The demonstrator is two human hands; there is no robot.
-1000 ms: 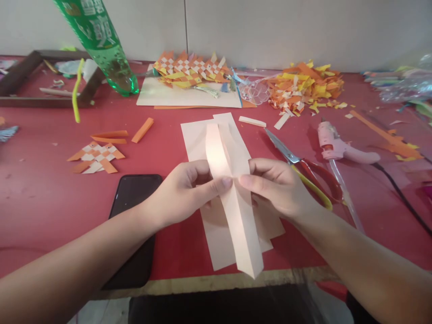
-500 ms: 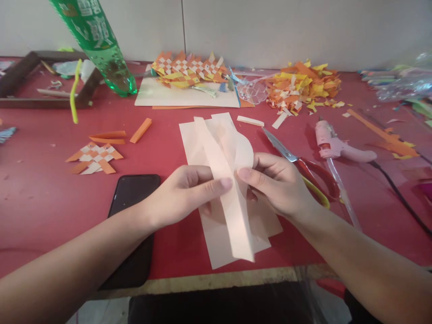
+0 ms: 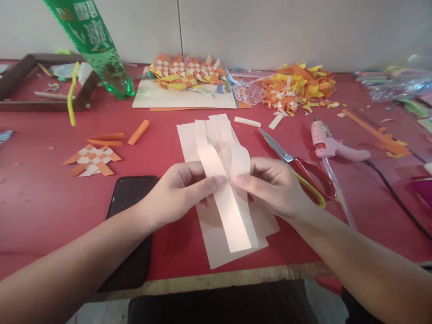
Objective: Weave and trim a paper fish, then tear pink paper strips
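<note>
A folded cream paper strip [image 3: 232,220] is pinched between my two hands, its halves spread apart at the far end and bent into curves. My left hand [image 3: 189,189] grips the strip's left part, thumb on top and fingers behind. On the right part, my right hand [image 3: 273,184] holds it the same way. Beneath lie cream paper sheets [image 3: 216,254], partly covered by the strip and hands. Scissors [image 3: 286,155] with red and yellow handles rest just beyond my right hand. A black phone [image 3: 131,191] lies under my left forearm.
A woven paper fish [image 3: 94,157] and orange strips [image 3: 138,132] lie left. A green bottle [image 3: 111,67] stands behind, beside a dark frame [image 3: 43,105]. More woven fish [image 3: 185,67] and paper scraps [image 3: 300,85] are at the back; a pink glue gun [image 3: 337,144] lies right.
The strip's two halves have been drawn wider apart at the far end, and its near end has turned flatter. Both hands keep their hold on it.
</note>
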